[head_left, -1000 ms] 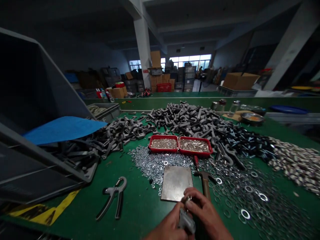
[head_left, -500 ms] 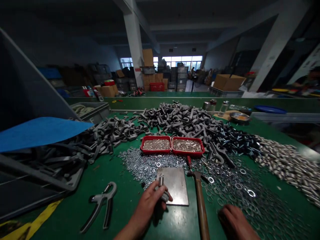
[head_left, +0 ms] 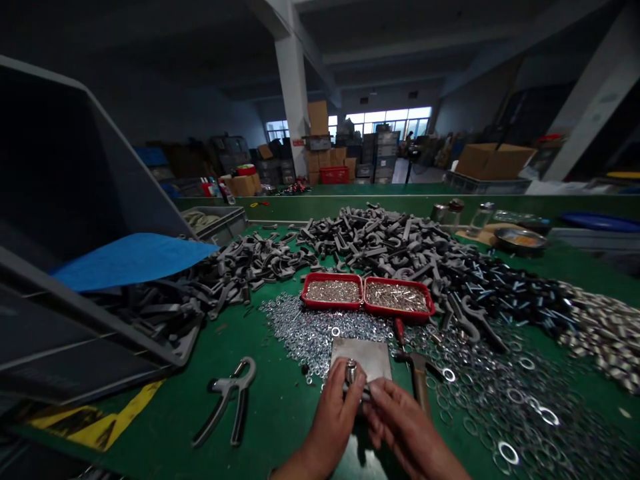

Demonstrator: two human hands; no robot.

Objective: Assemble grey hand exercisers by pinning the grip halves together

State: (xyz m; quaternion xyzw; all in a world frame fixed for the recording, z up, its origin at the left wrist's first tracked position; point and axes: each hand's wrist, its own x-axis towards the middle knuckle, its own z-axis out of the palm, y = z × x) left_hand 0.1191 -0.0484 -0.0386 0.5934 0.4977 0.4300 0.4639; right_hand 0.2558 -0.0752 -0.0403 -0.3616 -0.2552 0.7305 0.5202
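Observation:
My left hand (head_left: pixel 334 410) is closed round a part with a metal spring (head_left: pixel 351 370) that stands up between thumb and fingers. Beside it, my right hand (head_left: pixel 400 417) pinches the dark end of the same part; its fingertips meet the left ones. Both are over the near edge of a square metal plate (head_left: pixel 373 353). A hammer (head_left: pixel 420 380) lies just right of the plate. At the left an assembled hand grip (head_left: pixel 230 400) rests on the green table (head_left: pixel 280 427).
Two red trays (head_left: pixel 333 305) of small metal pieces sit beyond the plate, among washers (head_left: pixel 295 333). Behind is a heap of grey handles (head_left: pixel 380 240). Larger rings (head_left: pixel 508 453) and metal cylinders (head_left: pixel 600 327) spread rightward. A tilted grey crate (head_left: pixel 90 333) stands left.
My right hand has come in from the right, from beside the rings, to the part in my left hand. The view has turned left, so the scene sits farther right.

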